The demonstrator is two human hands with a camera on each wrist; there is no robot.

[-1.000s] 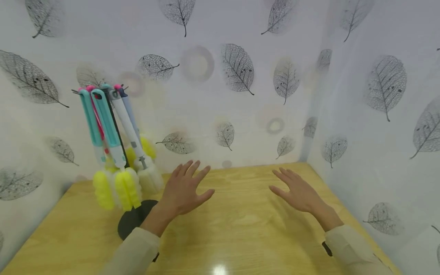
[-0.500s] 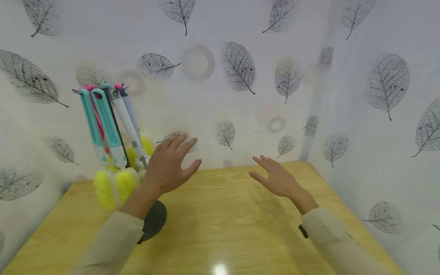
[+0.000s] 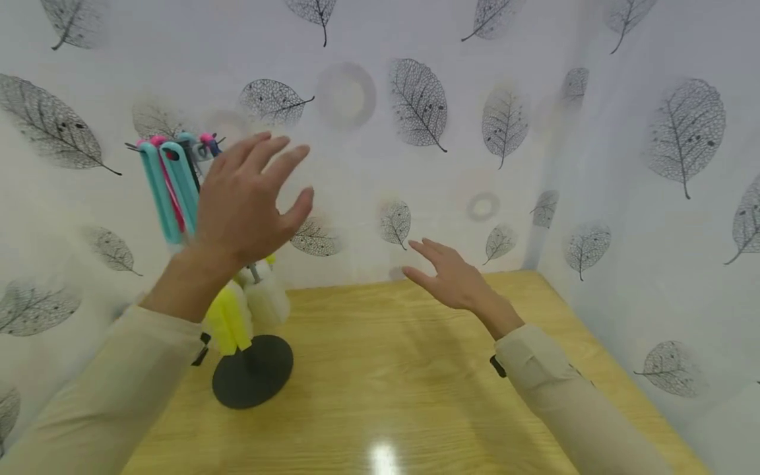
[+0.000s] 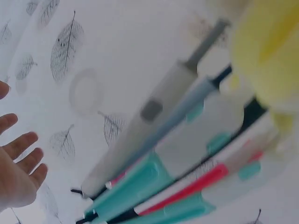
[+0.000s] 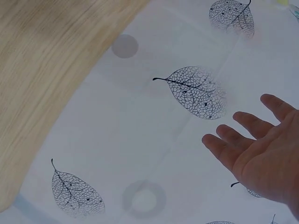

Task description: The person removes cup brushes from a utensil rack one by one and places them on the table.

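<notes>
Several sponge-headed bottle brushes hang by their handles from a hooked rack with a round black base (image 3: pixel 252 377). Two have teal handles (image 3: pixel 156 198); one is pink, and a grey-handled brush (image 4: pixel 140 123) shows in the left wrist view. Yellow (image 3: pixel 225 320) and white sponge heads (image 3: pixel 267 300) point down. My left hand (image 3: pixel 243 198) is raised beside the handles, fingers spread and holding nothing; it hides part of the brushes in the head view. My right hand (image 3: pixel 454 280) hovers over the table's back part, fingers extended, nothing in it.
A light wood table (image 3: pixel 368 382) runs up to a white leaf-print curtain (image 3: pixel 356 165) at the back. The same print covers the sides. A bright light reflection lies on the tabletop near the front.
My left hand has risen and moved left to the brush handles. My right hand has moved left and slightly up. The view has tilted down a little.
</notes>
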